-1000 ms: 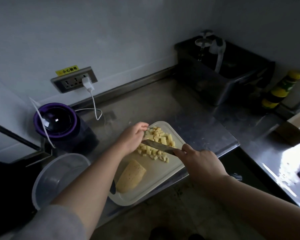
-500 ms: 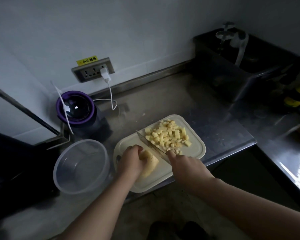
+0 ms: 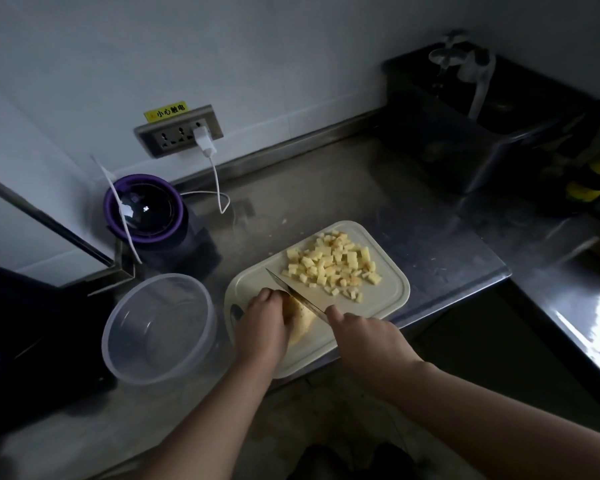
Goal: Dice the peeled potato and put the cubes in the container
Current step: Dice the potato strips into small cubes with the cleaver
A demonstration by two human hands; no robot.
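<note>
Scene: a view from head height down onto a dim steel table (image 3: 326, 188) beside a white wall.
Cutting board (image 3: 392, 292): pale plastic, at the table's front edge.
Left hand (image 3: 264, 327): fingers curled over an uncut potato piece (image 3: 303, 318), holding it down on the board's near-left part.
Right hand (image 3: 364, 337): fingers wrapped round a kitchen knife (image 3: 293, 292), with the blade against the piece's right side and the tip pointing away.
Potato cubes (image 3: 333, 265): a loose heap on the board's far right, apart from the blade.
Container (image 3: 201, 296): a clear round plastic tub just left of the board, with nothing in it.
Progress: seemingly over half diced. One piece is left to cut, and no cubes have been transferred.
</note>
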